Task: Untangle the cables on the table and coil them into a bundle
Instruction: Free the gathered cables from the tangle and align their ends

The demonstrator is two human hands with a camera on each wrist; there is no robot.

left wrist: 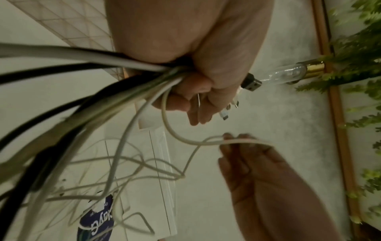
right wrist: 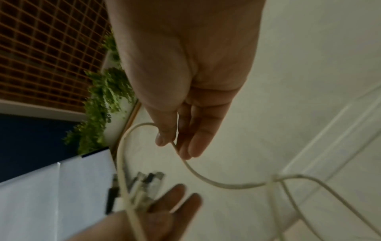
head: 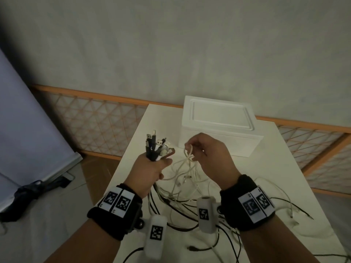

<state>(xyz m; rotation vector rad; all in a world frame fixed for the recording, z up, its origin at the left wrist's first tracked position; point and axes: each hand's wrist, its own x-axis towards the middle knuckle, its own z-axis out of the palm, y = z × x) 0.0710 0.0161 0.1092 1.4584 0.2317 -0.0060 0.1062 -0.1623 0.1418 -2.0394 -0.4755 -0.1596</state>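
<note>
The left hand (head: 150, 173) has its grip clenched around a bundle of cable ends (head: 155, 147), plugs upward, above the surface (head: 269, 168) in front of the white box (head: 218, 126). The right hand (head: 210, 156) pinches a white cable (head: 189, 154) beside it. Loose cables (head: 190, 202) sprawl toward the surface's near and right edges.

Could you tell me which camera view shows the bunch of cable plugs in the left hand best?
The head view: the plugs fan out above the left hand. The left wrist view shows few behind the fingers; the right wrist view blurs them.
</note>
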